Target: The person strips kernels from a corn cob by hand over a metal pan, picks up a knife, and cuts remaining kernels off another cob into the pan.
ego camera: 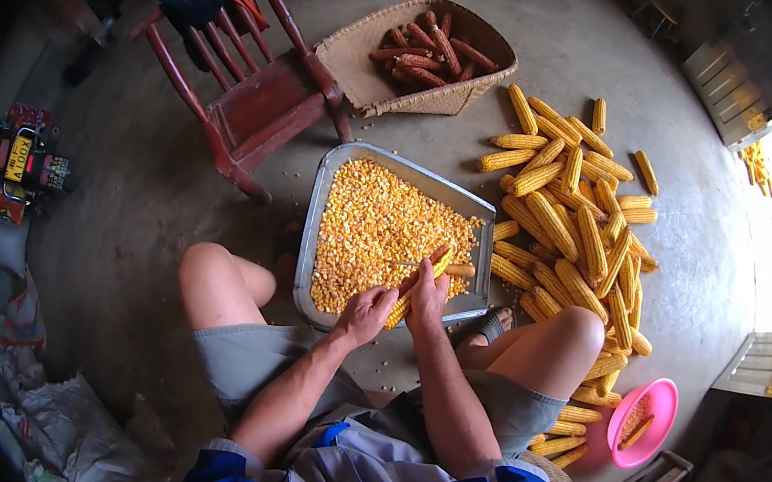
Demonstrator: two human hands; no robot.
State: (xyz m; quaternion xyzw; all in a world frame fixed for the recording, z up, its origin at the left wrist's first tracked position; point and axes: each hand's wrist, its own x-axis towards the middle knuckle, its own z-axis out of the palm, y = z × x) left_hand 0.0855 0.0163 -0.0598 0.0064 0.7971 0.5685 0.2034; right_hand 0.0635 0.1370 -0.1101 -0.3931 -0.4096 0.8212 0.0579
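Between both hands is a partly shelled ear of corn, with yellow kernels on some rows and bare reddish cob on others. My left hand grips its lower end, while my right hand is wrapped around the upper part. The ear is tilted over the near side of a metal pan holding loose corn kernels. Just beyond my right hand lies a tool with a wooden handle and a thin metal shaft. My fingers partly hide the ear and the tool.
Unshelled ears of corn are heaped right of the pan. A woven basket holds bare red cobs. A red wooden chair with clothes stands left. A pink basin holds kernels; white sacks lie lower left.
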